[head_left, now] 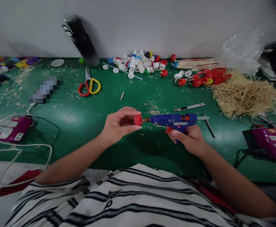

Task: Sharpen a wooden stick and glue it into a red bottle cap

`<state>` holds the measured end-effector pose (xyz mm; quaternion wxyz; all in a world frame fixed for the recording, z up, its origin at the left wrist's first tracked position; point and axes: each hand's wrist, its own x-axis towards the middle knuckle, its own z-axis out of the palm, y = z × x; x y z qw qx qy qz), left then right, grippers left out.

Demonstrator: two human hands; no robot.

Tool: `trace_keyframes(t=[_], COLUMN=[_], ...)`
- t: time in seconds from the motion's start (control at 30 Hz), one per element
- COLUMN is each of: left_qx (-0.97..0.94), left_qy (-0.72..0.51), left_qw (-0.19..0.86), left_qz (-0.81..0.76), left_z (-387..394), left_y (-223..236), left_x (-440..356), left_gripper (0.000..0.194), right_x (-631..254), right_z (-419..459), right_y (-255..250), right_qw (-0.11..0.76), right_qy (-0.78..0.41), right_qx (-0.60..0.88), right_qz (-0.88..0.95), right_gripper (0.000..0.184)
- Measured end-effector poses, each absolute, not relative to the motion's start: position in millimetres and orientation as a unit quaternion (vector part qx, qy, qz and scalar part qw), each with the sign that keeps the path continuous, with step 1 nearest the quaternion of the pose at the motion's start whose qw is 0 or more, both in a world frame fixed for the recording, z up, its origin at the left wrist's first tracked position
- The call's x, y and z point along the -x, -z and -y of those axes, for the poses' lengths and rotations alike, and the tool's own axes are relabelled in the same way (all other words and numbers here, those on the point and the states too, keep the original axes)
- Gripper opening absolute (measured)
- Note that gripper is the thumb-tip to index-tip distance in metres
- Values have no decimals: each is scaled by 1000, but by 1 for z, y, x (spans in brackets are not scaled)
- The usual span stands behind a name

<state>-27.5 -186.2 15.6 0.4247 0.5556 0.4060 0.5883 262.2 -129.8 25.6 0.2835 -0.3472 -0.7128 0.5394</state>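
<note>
Between the thumb and fingers of my left hand (119,124) is a red bottle cap (138,120), pinched on its edge. My right hand (190,138) grips a blue hot glue gun (168,119) by its handle, with a finger near the orange trigger (168,130). The gun points left, and its nozzle (147,119) is at the face of the cap; I cannot tell whether they touch. A small light glows red on the gun's body, and a pale glue stick (203,118) juts from its back end.
Behind my hands lie scissors (89,86), a heap of bottle caps (138,63), red caps on sticks (213,77), a pile of wood shavings (246,93) and a utility knife (189,107). A black bottle (83,42) leans against the wall. Purple power strips (16,129) sit at both sides.
</note>
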Motion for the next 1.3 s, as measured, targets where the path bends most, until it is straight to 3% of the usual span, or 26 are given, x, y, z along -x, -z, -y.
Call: trace_keyframes(t=[1.3], left_qx=[-559], left_qy=[-584], left_qw=[429], left_qz=[-403], left_z=[186], left_y=[-12], left_x=[29], left_gripper=[42], right_x=[-262], right_z=[130], right_y=[-25], right_qw=[294], right_qy=[-537], right_qx=[333], right_qz=[718], right_gripper=[48])
